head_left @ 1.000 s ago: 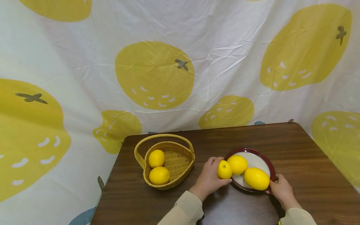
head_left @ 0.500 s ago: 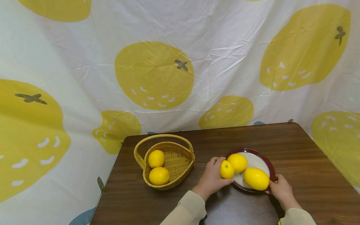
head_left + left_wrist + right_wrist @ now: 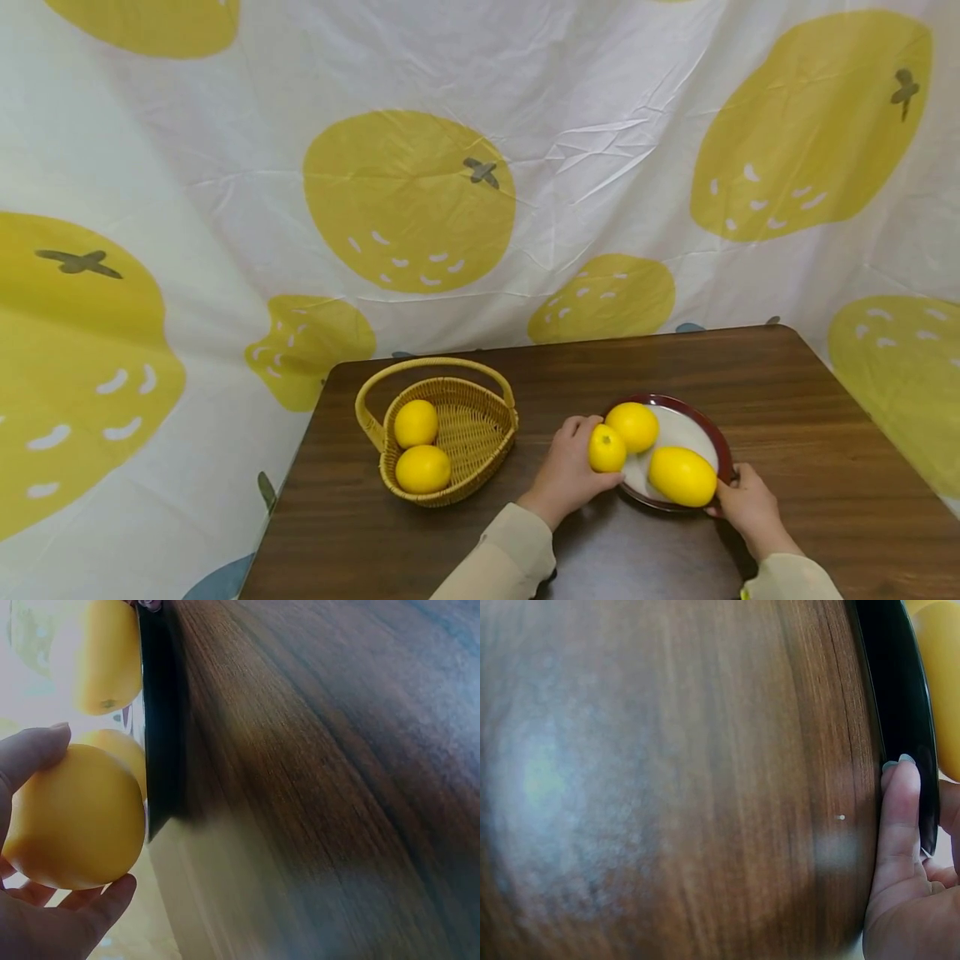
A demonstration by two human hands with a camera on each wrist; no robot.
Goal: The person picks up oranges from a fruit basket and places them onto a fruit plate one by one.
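Your lemons (image 3: 683, 477) were plain bright yellow. Your plate (image 3: 681, 428) was white inside, dark red at the rim and near-black outside. You had a golden-tan woven basket (image 3: 474, 440), a dark brown table (image 3: 360, 546) streaked with wood grain, plain cream sleeves (image 3: 501, 548), and a white cloth (image 3: 585, 75) printed with mustard-yellow fruits, white flecks and grey-green crosses.

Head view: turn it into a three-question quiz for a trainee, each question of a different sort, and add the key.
1. How many yellow fruits lie in the wicker basket?
2. True or false: the left hand holds a yellow fruit near the plate.
3. What does the right hand grip?
A) The wicker basket's handle
B) The plate's edge
C) A yellow fruit

Key: 1. Two; 2. True; 3. B
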